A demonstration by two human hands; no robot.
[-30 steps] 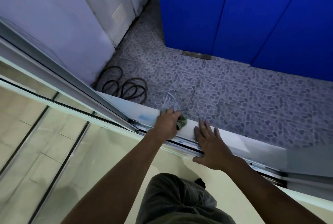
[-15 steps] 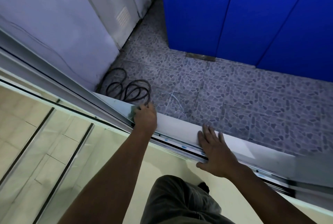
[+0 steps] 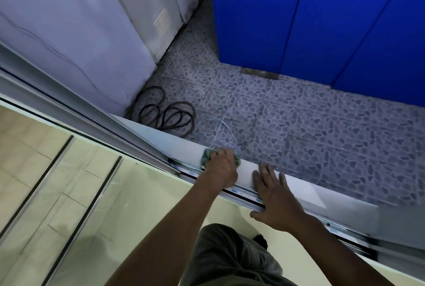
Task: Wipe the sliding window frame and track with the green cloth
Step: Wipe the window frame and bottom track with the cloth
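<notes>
The white window sill (image 3: 174, 143) runs diagonally from upper left to lower right, with the metal sliding track (image 3: 239, 192) along its near edge. My left hand (image 3: 222, 167) presses a crumpled green cloth (image 3: 206, 155) onto the sill; the cloth shows on both sides of the hand, mostly hidden under it. My right hand (image 3: 274, 196) lies flat with fingers spread on the sill and track, just right of the left hand. The sliding window frame (image 3: 96, 122) stands at the left, its glass below it.
Beyond the sill lies a pebble-patterned tile floor (image 3: 322, 129) far below. A coiled black hose (image 3: 167, 113) lies by a white wall (image 3: 69, 32). Blue panels (image 3: 310, 21) stand at the back right. My grey-trousered leg (image 3: 227, 258) is at the bottom.
My left hand with the cloth slid left along the sill toward the window frame, then came back right, close to my right hand. My right hand stayed in place.
</notes>
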